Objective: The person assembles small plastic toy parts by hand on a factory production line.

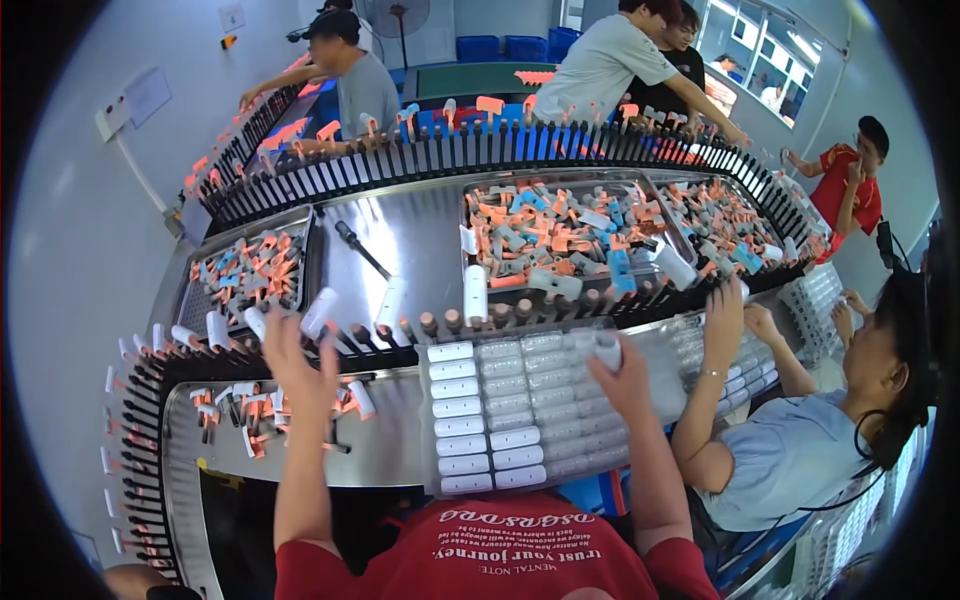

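Note:
My left hand [298,370] is raised at the row of upright pegs, fingers apart and smeared by motion. Close to its fingertips stands a white casing [319,311], and I see nothing held in the hand. Over the clear blister tray [588,462], my right hand [622,378] grips a small white rounded casing [606,350]. White casings [460,407] lie in the tray's left column, and a few more [515,456] sit in the near end of the second column. The tray's other pockets show clear plastic.
Pegged conveyor chain [140,470] curves around the metal table. Metal trays [300,262] hold orange, grey and blue clamp-like parts [545,225]. Loose parts [255,410] lie left of my arm. A co-worker [800,440] sits close at my right; others stand across the line.

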`<state>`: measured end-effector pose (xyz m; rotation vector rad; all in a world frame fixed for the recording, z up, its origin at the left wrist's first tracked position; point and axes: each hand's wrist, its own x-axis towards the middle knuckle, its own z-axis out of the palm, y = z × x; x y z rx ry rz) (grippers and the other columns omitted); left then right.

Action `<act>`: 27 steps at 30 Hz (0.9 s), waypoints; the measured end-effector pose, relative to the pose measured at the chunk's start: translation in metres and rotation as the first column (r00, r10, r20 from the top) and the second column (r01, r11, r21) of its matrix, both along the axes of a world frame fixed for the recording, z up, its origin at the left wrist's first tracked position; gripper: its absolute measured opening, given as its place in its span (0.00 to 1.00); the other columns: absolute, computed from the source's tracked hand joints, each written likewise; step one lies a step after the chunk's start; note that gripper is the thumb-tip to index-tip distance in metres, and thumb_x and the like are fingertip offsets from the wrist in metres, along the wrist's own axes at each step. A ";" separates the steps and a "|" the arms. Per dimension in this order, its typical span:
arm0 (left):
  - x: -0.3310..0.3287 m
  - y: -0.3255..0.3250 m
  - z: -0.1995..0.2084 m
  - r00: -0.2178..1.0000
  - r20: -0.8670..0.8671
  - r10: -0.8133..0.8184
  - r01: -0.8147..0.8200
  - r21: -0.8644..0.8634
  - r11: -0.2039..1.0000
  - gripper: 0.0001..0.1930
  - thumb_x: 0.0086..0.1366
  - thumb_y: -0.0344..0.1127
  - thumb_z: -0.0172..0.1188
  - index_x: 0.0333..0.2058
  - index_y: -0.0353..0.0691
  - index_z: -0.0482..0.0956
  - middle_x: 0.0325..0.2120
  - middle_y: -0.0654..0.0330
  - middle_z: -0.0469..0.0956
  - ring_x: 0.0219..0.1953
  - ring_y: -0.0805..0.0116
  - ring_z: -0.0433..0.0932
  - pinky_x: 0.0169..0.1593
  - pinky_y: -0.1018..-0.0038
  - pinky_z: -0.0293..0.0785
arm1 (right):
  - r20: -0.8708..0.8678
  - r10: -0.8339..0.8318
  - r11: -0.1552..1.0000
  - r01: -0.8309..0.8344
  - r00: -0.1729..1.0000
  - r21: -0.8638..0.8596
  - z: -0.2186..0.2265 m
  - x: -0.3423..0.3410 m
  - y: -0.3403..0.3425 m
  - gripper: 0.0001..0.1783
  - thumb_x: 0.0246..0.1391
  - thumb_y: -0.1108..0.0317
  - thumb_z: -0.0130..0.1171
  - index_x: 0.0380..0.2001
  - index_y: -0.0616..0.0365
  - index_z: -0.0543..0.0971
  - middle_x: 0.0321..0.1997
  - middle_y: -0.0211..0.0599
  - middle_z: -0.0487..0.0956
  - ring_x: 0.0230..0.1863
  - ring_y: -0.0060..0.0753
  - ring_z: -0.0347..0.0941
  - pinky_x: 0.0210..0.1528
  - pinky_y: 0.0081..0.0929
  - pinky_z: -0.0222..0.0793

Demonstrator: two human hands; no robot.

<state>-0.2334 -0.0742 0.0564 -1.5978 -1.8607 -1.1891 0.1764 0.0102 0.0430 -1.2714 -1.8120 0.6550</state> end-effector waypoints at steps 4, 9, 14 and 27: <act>0.109 -0.023 -0.026 0.891 0.159 -0.426 0.453 -0.242 0.858 0.19 0.48 0.33 0.61 0.41 0.39 0.73 0.47 0.49 0.69 0.53 0.46 0.64 0.54 0.53 0.59 | 0.188 0.075 0.955 -0.124 0.979 0.269 0.069 -0.052 0.037 0.20 0.43 0.68 0.63 0.42 0.60 0.72 0.34 0.44 0.77 0.35 0.40 0.75 0.38 0.32 0.69; 0.191 -0.026 -0.072 0.610 0.285 -0.740 0.774 -0.414 0.479 0.15 0.52 0.32 0.60 0.39 0.38 0.73 0.39 0.55 0.72 0.44 0.55 0.70 0.47 0.65 0.67 | 0.569 0.238 0.897 -0.403 0.788 0.184 0.074 -0.127 0.081 0.17 0.43 0.65 0.59 0.38 0.57 0.72 0.33 0.45 0.77 0.38 0.45 0.74 0.37 0.41 0.68; 0.198 -0.012 -0.063 0.602 0.143 -0.785 0.709 -0.548 0.444 0.10 0.51 0.35 0.56 0.32 0.38 0.75 0.33 0.58 0.70 0.38 0.60 0.69 0.43 0.67 0.66 | 0.575 0.240 0.902 -0.398 0.782 0.164 0.045 -0.170 0.078 0.19 0.42 0.64 0.61 0.38 0.61 0.70 0.35 0.47 0.74 0.40 0.49 0.72 0.39 0.40 0.68; 0.170 0.001 -0.051 0.537 0.529 -0.657 0.837 -0.431 0.337 0.19 0.44 0.36 0.60 0.36 0.34 0.71 0.31 0.47 0.76 0.34 0.48 0.75 0.38 0.61 0.73 | 0.051 0.319 0.927 -0.322 0.947 0.193 0.038 -0.195 0.021 0.22 0.48 0.64 0.61 0.45 0.61 0.69 0.39 0.47 0.75 0.39 0.43 0.74 0.40 0.33 0.68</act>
